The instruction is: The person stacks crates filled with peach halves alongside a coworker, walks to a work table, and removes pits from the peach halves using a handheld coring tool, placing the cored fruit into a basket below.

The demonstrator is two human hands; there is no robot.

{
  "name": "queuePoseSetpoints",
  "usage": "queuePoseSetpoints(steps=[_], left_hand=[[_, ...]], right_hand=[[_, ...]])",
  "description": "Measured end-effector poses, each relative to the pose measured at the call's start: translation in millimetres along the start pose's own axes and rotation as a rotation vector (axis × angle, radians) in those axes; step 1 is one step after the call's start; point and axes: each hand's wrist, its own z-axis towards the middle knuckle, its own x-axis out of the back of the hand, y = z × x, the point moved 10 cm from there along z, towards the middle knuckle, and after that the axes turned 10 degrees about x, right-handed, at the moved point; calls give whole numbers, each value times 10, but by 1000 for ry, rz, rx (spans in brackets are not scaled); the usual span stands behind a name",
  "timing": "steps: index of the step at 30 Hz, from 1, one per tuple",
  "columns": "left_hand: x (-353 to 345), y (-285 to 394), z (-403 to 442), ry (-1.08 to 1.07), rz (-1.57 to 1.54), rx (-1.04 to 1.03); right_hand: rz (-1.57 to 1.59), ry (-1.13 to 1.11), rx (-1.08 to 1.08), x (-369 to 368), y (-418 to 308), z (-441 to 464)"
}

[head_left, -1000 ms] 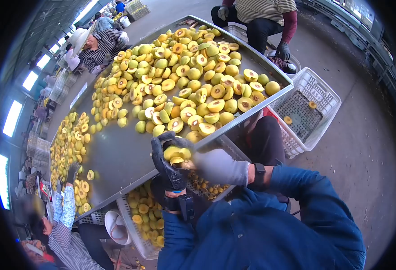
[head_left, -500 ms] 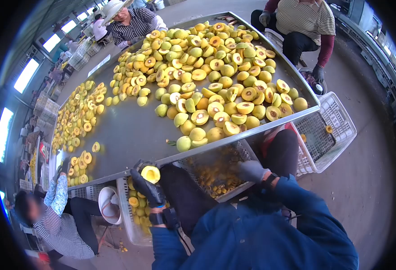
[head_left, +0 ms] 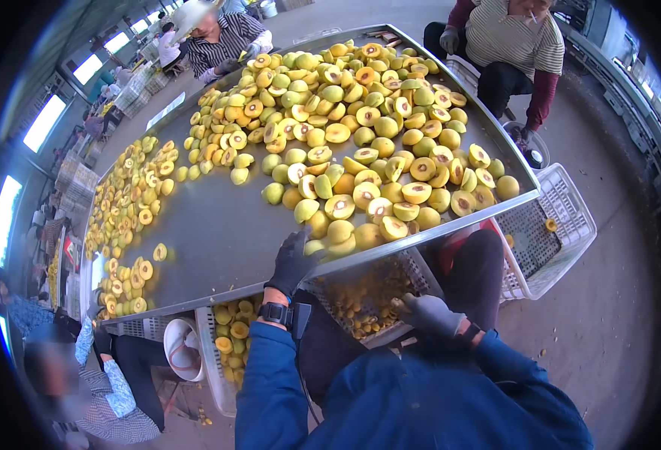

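Blur hides whatever the right hand may hold. The bottom edge cuts off the blue jacket.

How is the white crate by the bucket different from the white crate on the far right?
The crate by the bucket holds lots of yellow fruit; the far-right crate shows just a couple of pieces. The crate by the bucket goes partly under the table, but the far-right crate sticks out past the table's corner. Both are white.
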Motion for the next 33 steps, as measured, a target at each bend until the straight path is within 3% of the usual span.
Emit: queuePoseSetpoints(steps=[2, 5, 8, 11, 14, 15, 18, 19, 22, 26, 27, 29, 31, 33], left_hand=[[55, -73, -1, -73, -132, 37], [316, -263, -177, -20, -512, 297], [229, -106, -185, 35, -80, 7], [-16, 48, -75, 11, 197, 76], [-229, 23, 102, -194, 321, 90], [-276, 6, 107, -154, 390, 27], [-240, -349, 131, 94, 413, -28], [-149, -452, 154, 50, 397, 57], [41, -362, 94, -51, 345, -29], [256, -291, 105, 160, 294, -94], [289, -500, 140, 48, -138, 110], [322, -227, -99, -195, -1008, 519], [574, 122, -353, -10, -861, 202], [524, 362, -537, 9, -1103, 217]], right_hand=[[92, 18, -17, 79, -82, 17], [351, 87, -47, 440, -375, 153], [564, 167, -65, 615, -507, 351], [448, 162, -93, 657, -505, 421], [441, 170, -136, 599, -476, 314], [452, 157, -148, 549, -437, 268], [492, 198, -210, 521, -343, 141], [505, 199, -221, 534, -327, 115], [553, 184, -262, 591, -312, 53], [485, 128, -269, 598, -355, 104], [428, 116, -266, 613, -358, 113], [577, 170, -230, 752, -442, 142], [615, 239, -140, 703, -416, 194], [533, 242, -83, 992, -703, 316]])
